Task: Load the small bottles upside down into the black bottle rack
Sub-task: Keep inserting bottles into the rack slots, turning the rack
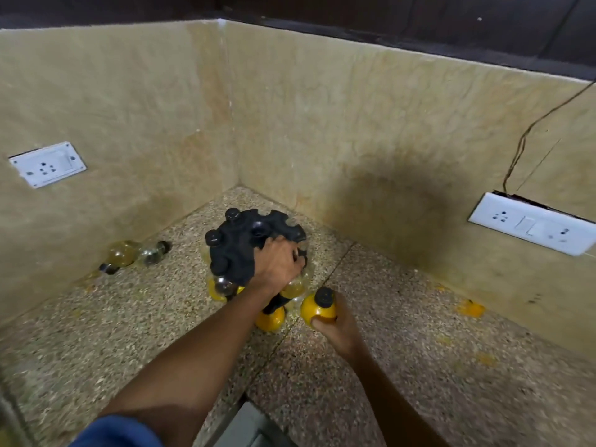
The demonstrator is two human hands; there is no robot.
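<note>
Currently the right hand (335, 324) is wrapped around a small yellow bottle (319, 307), black cap pointing up, held just above the speckled stone counter (419, 366) and just right of the rack's base. Fingers closed snug on the bottle body, thumb visible on the near side.

Left hand (279, 264) is on the near-right edge of the black bottle rack (248, 246), fingers curled over the rim (looks like a firm grip on the rack, but the fingertips are partly hidden).

Rack stands in the counter corner, near where the two beige walls meet. Black caps poke up through several of its holes; clear and yellow bottle bodies hang below the top plate. Another yellow bottle (271, 319) sits at the rack's foot, between the two forearms.

Two loose bottles (135, 253) lie on their sides by the left wall, well apart from the rack. One wall socket (47, 164) on the left, a switch plate (532, 225) on the right.
</note>
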